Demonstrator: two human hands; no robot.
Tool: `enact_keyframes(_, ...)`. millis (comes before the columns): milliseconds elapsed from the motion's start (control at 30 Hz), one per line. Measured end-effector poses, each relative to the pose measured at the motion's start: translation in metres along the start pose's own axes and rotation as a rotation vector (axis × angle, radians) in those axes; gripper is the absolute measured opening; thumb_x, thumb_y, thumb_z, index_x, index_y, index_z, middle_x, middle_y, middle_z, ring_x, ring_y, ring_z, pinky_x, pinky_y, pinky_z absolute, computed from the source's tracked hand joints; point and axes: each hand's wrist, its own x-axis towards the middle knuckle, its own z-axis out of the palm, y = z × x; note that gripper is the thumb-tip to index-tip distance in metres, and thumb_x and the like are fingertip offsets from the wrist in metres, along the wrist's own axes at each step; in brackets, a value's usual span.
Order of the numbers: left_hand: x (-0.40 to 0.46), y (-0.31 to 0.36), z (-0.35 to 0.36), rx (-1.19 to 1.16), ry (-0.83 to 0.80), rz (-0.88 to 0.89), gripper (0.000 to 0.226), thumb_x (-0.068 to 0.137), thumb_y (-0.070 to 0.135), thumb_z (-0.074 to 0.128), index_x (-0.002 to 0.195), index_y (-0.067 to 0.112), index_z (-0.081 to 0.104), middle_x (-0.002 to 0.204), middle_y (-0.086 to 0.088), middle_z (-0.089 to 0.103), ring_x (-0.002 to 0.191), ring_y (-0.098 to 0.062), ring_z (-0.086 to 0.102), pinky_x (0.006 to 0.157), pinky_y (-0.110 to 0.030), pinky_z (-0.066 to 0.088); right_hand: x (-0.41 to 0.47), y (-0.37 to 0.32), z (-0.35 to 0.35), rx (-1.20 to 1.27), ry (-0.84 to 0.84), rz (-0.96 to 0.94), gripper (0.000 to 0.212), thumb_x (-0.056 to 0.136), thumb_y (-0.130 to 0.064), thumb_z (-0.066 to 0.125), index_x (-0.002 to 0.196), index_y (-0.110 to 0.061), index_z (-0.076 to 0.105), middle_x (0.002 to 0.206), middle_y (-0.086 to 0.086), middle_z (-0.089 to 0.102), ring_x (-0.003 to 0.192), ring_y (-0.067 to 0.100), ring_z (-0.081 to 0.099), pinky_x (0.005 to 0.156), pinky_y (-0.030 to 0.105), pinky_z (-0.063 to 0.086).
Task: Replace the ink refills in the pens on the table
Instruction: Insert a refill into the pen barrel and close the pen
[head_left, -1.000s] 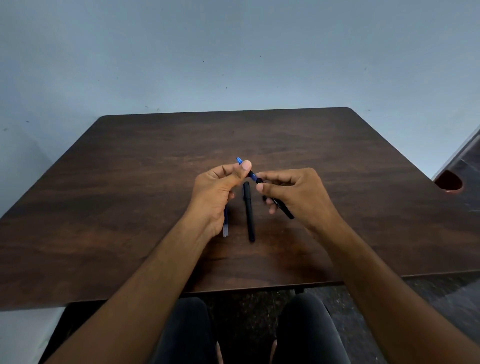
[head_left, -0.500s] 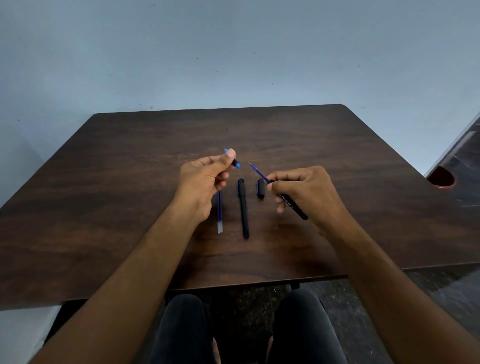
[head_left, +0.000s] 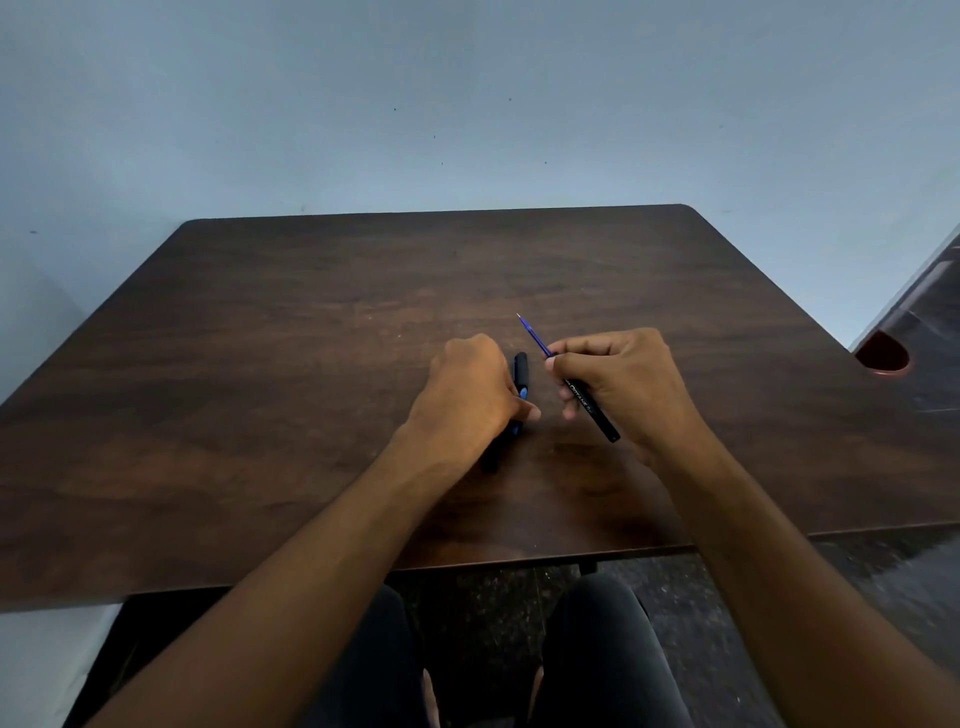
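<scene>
**Refill out, barrel held**

I saw the dark table first. The right hand gripped the black pen barrel, blue refill poking out. The left hand curled down over pen parts; its grip I couldn't tell.

Dark wood-grain table w/ rounded far corners, pale blue-grey wall behind w/ a few small dark specks, dark speckled floor under & right of table, reddish-brown curved object at right edge, soft even light
</scene>
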Motion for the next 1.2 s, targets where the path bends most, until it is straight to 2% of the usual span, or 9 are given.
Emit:
enact_keyframes(100, 0.005, 0.004, 0.002, 0.051, -0.007, -0.017, 0.045, 0.059, 0.046, 0.091, 0.091, 0.017, 0.076, 0.093, -0.005, 0.072, 0.089, -0.020, 0.067, 0.074, -0.031, 0.056, 0.000, 0.001, 0.000, -0.009, -0.004, 0.015, 0.008, 0.085, -0.003, 0.074, 0.086, -0.008, 0.080, 0.062, 0.010, 0.072, 0.054, 0.020, 0.065, 0.057, 0.039, 0.061)
enact_keyframes(333, 0.011, 0.006, 0.002, 0.094, -0.022, -0.027, 0.050, 0.057, 0.050, 0.090, 0.094, 0.020, 0.076, 0.094, -0.004, 0.071, 0.092, -0.020, 0.065, 0.069, -0.030, 0.050, 0.001, 0.000, 0.002, -0.008, -0.013, 0.017, 0.006, 0.086, -0.003, 0.074, 0.088, -0.006, 0.079, 0.065, 0.011, 0.072, 0.055, 0.020, 0.066, 0.057, 0.037, 0.059)
enact_keyframes(467, 0.011, 0.007, 0.001, 0.105, -0.019, -0.041, 0.053, 0.054, 0.051, 0.091, 0.093, 0.020, 0.075, 0.073, -0.001, 0.056, 0.080, -0.019, 0.056, 0.062, -0.029, 0.044, 0.000, 0.000, 0.004, -0.002, -0.005, 0.015, 0.006, 0.086, -0.003, 0.074, 0.088, -0.006, 0.079, 0.069, 0.019, 0.073, 0.056, 0.023, 0.065, 0.056, 0.036, 0.058)
enact_keyframes(600, 0.013, 0.004, 0.003, 0.064, 0.010, -0.048, 0.052, 0.053, 0.053, 0.090, 0.088, 0.018, 0.074, 0.074, -0.001, 0.058, 0.079, -0.018, 0.060, 0.048, -0.025, 0.037, -0.001, -0.002, 0.005, -0.001, -0.016, 0.008, 0.007, 0.086, -0.002, 0.073, 0.089, -0.005, 0.079, 0.075, 0.028, 0.072, 0.057, 0.025, 0.064, 0.056, 0.037, 0.060)
enact_keyframes(667, 0.013, 0.002, 0.003, 0.060, 0.001, -0.052, 0.049, 0.057, 0.055, 0.087, 0.087, 0.019, 0.075, 0.078, -0.001, 0.065, 0.079, -0.017, 0.062, 0.052, -0.026, 0.041, -0.001, -0.002, 0.005, -0.007, -0.023, 0.005, 0.007, 0.087, -0.002, 0.073, 0.089, -0.005, 0.079, 0.076, 0.028, 0.073, 0.057, 0.025, 0.065, 0.055, 0.038, 0.061)
enact_keyframes(800, 0.013, -0.007, -0.002, -0.023, 0.009, -0.033, 0.031, 0.063, 0.051, 0.086, 0.074, 0.024, 0.076, 0.077, 0.002, 0.074, 0.077, -0.012, 0.068, 0.066, -0.026, 0.052, -0.002, -0.004, 0.005, 0.006, -0.025, 0.023, 0.006, 0.087, -0.003, 0.073, 0.088, -0.005, 0.079, 0.076, 0.029, 0.072, 0.058, 0.029, 0.064, 0.059, 0.042, 0.063)
enact_keyframes(967, 0.002, -0.037, -0.011, -0.301, 0.259, 0.089, 0.014, 0.069, 0.033, 0.087, 0.070, 0.025, 0.077, 0.058, 0.014, 0.065, 0.051, 0.008, 0.056, 0.045, -0.003, 0.038, -0.003, -0.004, 0.009, 0.000, -0.059, 0.030, 0.006, 0.088, -0.007, 0.075, 0.091, -0.008, 0.080, 0.065, 0.012, 0.072, 0.057, 0.021, 0.065, 0.053, 0.034, 0.061)
enact_keyframes(1067, -0.004, -0.050, -0.017, -0.394, 0.333, 0.106, 0.010, 0.072, 0.034, 0.084, 0.074, 0.028, 0.076, 0.064, 0.016, 0.069, 0.063, 0.010, 0.062, 0.050, -0.002, 0.041, -0.003, -0.004, 0.014, -0.024, -0.066, 0.016, 0.006, 0.085, -0.011, 0.078, 0.089, -0.012, 0.082, 0.067, 0.003, 0.076, 0.060, 0.012, 0.069, 0.058, 0.030, 0.059)
enact_keyframes(1200, -0.007, -0.058, -0.022, -0.511, 0.284, 0.155, 0.007, 0.076, 0.035, 0.082, 0.076, 0.031, 0.076, 0.071, 0.014, 0.073, 0.070, 0.008, 0.067, 0.063, -0.010, 0.048, -0.002, -0.007, 0.024, 0.045, -0.085, 0.027, 0.003, 0.084, -0.010, 0.079, 0.085, -0.012, 0.081, 0.074, 0.012, 0.078, 0.063, 0.032, 0.065, 0.058, 0.037, 0.052)
